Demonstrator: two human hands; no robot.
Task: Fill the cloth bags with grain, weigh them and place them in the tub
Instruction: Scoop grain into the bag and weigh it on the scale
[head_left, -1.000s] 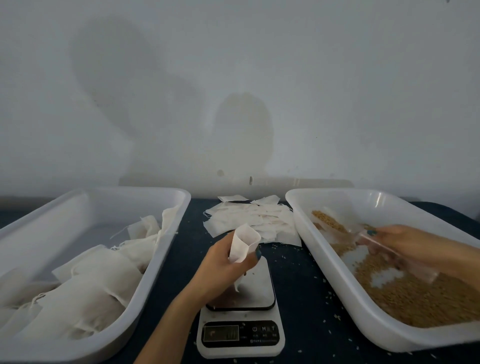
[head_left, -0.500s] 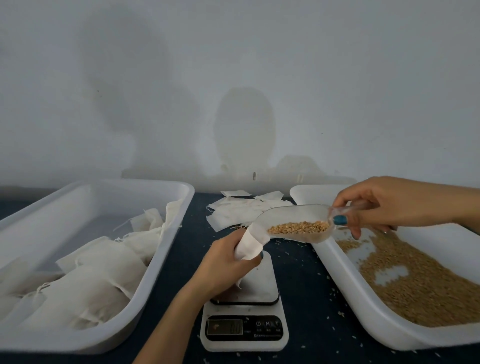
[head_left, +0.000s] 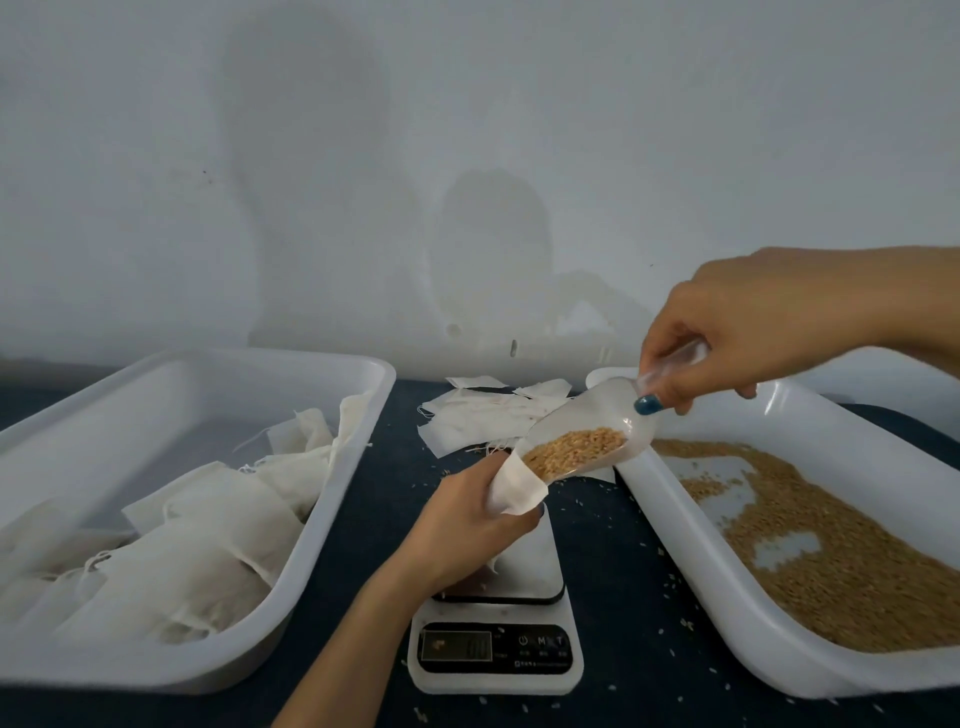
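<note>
table (head_left: 623, 545): dark blue, stray grains (head_left: 670, 577) scattered around
left: white tub (head_left: 332, 519)
middle: scale (head_left: 496, 654), pile of empty bags (head_left: 467, 421) behind it
right: grain tub (head_left: 691, 551)

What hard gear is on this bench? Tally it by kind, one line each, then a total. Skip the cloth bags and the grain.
Tubs: 2, the left tub and the right tub
Scales: 1, the digital scale
Scoops: 1, the clear scoop in the right hand, at the cloth bag held by the left hand
Total: 4
</note>
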